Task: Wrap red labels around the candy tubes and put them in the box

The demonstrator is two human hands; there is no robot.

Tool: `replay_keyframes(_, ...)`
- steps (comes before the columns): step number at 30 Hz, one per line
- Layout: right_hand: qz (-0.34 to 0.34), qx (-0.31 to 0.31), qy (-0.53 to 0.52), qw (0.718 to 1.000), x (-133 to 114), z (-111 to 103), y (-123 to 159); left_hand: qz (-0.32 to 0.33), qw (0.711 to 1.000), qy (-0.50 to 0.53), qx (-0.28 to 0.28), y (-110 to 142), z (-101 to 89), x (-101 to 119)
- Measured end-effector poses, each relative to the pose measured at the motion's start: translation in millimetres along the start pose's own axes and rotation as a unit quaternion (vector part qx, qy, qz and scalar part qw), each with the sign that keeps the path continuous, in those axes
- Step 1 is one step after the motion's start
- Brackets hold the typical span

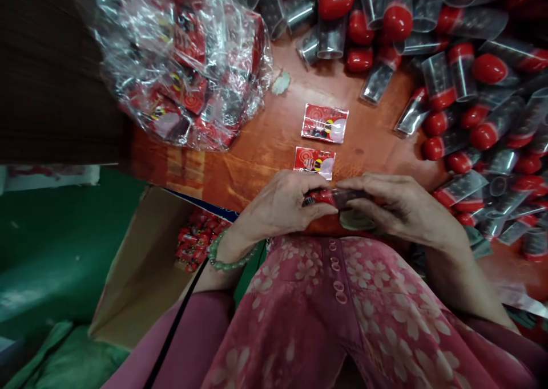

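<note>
Both hands meet at the near edge of a reddish wooden table. My left hand and my right hand are closed together around a small clear tube with a red cap, held sideways between the fingertips. Two flat red packets lie just beyond the hands, one packet close and another packet a little farther. A green bead bracelet circles my left wrist.
A heap of clear tubes with red caps covers the table's right and far side. A clear plastic bag of red packets sits at the far left. A cardboard box holding red packets stands below the table's left edge.
</note>
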State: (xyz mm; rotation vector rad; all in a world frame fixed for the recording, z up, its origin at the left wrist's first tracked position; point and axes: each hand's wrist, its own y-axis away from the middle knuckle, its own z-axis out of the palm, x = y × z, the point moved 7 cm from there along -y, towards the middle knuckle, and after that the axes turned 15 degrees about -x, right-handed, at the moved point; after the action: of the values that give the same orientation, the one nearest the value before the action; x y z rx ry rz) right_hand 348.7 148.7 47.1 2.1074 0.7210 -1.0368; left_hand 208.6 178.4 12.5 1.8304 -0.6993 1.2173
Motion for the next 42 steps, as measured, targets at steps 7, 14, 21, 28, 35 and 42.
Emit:
replay_keyframes(7, 0.013, 0.04, -0.09, 0.995, 10, 17, 0, -0.009, 0.994, -0.084, -0.063, -7, 13.7, 5)
replay_keyframes(14, 0.032, 0.067, -0.378, 0.923, 28, 45, -4, 0.029, 0.956, 0.003, 0.293, 46, -16.2, 21)
replay_keyframes(21, 0.036, 0.155, -0.496, 0.854, 27, 49, -10, 0.04, 0.859, 0.396, 0.322, 64, 25.9, -27)
replay_keyframes(28, -0.013, 0.15, -0.481, 0.864, 16, 53, -22, 0.053, 0.804, 0.514, 0.296, 34, 43.1, -20)
replay_keyframes(35, -0.032, 0.183, -0.412, 0.892, 15, 60, -25, 0.051, 0.762, 0.56, 0.32, 28, 40.4, -33)
replay_keyframes(42, -0.029, 0.232, -0.33, 0.915, 13, 54, -31, 0.058, 0.784, 0.533, 0.312, 23, 24.9, -40)
